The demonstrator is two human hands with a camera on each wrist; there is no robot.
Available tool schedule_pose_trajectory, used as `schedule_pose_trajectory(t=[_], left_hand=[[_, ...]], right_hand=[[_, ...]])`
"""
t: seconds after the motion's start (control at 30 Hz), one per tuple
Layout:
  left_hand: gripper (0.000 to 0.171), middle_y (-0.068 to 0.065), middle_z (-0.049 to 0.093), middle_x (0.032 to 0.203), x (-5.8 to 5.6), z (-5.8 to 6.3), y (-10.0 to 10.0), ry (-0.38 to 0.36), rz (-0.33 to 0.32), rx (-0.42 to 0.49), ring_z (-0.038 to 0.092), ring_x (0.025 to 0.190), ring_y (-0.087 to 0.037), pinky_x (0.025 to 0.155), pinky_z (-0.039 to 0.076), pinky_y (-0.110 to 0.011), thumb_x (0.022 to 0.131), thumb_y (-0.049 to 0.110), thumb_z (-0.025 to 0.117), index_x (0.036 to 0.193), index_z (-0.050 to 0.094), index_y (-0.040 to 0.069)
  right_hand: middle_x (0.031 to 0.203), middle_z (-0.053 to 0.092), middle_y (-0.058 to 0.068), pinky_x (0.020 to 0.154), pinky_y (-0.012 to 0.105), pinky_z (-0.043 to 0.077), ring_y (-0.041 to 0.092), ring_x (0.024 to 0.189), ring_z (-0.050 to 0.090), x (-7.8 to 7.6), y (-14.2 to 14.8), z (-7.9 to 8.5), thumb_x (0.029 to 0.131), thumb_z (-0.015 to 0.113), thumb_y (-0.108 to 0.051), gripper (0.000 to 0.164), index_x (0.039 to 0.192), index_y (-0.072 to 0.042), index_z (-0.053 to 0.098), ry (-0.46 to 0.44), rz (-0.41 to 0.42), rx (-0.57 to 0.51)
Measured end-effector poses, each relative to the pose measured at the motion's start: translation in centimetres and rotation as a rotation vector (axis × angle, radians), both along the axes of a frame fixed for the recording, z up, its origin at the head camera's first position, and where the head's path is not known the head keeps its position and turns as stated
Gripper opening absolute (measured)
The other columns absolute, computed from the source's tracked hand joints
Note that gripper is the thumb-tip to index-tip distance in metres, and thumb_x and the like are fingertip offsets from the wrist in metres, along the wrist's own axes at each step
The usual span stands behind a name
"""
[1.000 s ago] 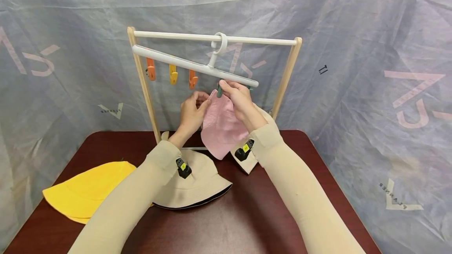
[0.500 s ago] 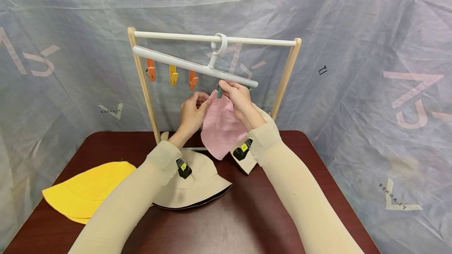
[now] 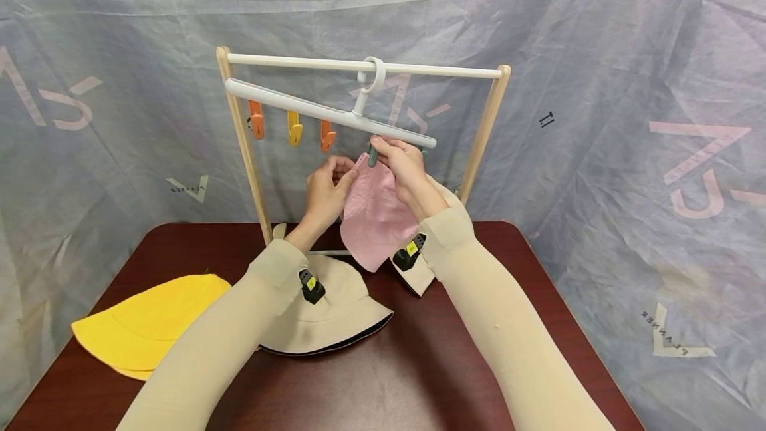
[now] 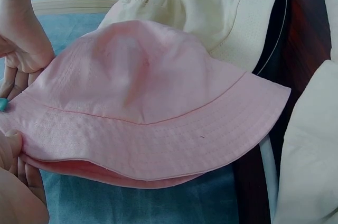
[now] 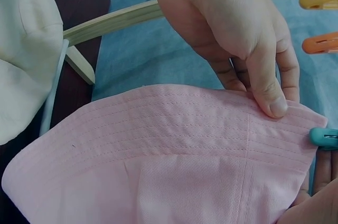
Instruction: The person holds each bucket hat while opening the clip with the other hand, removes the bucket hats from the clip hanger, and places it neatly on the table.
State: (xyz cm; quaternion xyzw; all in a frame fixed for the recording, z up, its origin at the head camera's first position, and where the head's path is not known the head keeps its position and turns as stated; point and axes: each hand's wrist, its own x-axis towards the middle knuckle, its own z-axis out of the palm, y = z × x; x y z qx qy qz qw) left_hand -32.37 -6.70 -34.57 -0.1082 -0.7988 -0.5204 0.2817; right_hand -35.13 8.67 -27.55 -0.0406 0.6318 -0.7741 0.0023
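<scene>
A pink bucket hat (image 3: 377, 218) hangs below the lower right half of a white hanger (image 3: 299, 105). My left hand (image 3: 326, 191) pinches the hat's brim edge, thumb on one face, as the right wrist view shows. Beside that pinch, a green clip (image 3: 373, 155) sits at the brim's corner; it appears teal as a clip (image 5: 323, 137) in the right wrist view. My right hand (image 3: 407, 168) holds this clip between thumb and fingers, its fingertips partly hidden. Behind the pink hat, a beige bucket hat (image 4: 248, 23) with dark lining hangs near the hanger's right end.
The hanger hooks over the white bar of a wooden-sided rack (image 3: 287, 60), tilting down to the right. Orange and yellow clips (image 3: 294, 128) dangle from its left half. A yellow hat (image 3: 149, 321) and another beige hat (image 3: 326, 324) lie on the dark red table (image 3: 383, 391).
</scene>
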Motion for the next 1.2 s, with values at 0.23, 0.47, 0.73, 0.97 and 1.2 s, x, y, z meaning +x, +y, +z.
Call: schedule_pose_trajectory(t=[0.23, 0.47, 0.73, 0.97, 1.2], left_hand=[[0.014, -0.001, 0.067, 0.091, 0.03, 0.00, 0.04, -0.002, 0.002, -0.003, 0.061, 0.083, -0.013, 0.074, 0.051, -0.029, 0.093, 0.025, 0.069, 0.102, 0.066, 0.014], [0.015, -0.001, 0.066, 0.091, 0.09, -0.11, 0.06, -0.001, -0.005, 0.010, 0.061, 0.083, -0.013, 0.073, 0.050, -0.028, 0.093, 0.025, 0.069, 0.102, 0.066, 0.014], [0.015, -0.001, 0.067, 0.092, 0.29, -0.29, 0.07, 0.003, -0.014, 0.023, 0.061, 0.083, -0.013, 0.073, 0.050, -0.027, 0.093, 0.025, 0.068, 0.103, 0.066, 0.013], [0.015, 0.001, 0.066, 0.093, 0.40, -0.57, 0.06, -0.007, -0.015, 0.034, 0.061, 0.083, -0.011, 0.072, 0.050, -0.027, 0.094, 0.028, 0.067, 0.103, 0.065, 0.015], [0.015, 0.001, 0.067, 0.094, 0.54, -0.71, 0.03, 0.005, -0.022, 0.046, 0.061, 0.084, -0.012, 0.073, 0.051, -0.028, 0.094, 0.027, 0.067, 0.102, 0.065, 0.015]], right_hand=[[0.112, 0.070, 0.011, 0.092, 0.025, 0.051, 0.016, 0.100, 0.066, -0.17, -0.01, -0.08, 0.089, 0.073, -0.019, 0.027, 0.110, -0.001, 0.071, -0.001, -0.005, -0.009], [0.118, 0.068, 0.016, 0.092, 0.026, 0.051, 0.018, 0.102, 0.066, -0.32, 0.01, -0.17, 0.090, 0.072, -0.020, 0.026, 0.108, -0.002, 0.071, 0.002, -0.002, -0.006], [0.111, 0.071, 0.012, 0.091, 0.026, 0.052, 0.018, 0.099, 0.067, -0.28, -0.05, -0.19, 0.090, 0.072, -0.018, 0.026, 0.109, -0.001, 0.071, 0.000, -0.004, -0.017], [0.104, 0.071, 0.009, 0.088, 0.027, 0.053, 0.016, 0.094, 0.067, -0.22, -0.06, -0.11, 0.089, 0.073, -0.019, 0.024, 0.107, -0.002, 0.072, -0.004, -0.002, -0.020], [0.114, 0.069, 0.014, 0.087, 0.027, 0.054, 0.017, 0.093, 0.068, -0.21, -0.03, -0.11, 0.089, 0.073, -0.019, 0.027, 0.110, -0.002, 0.071, -0.013, 0.004, -0.025]])
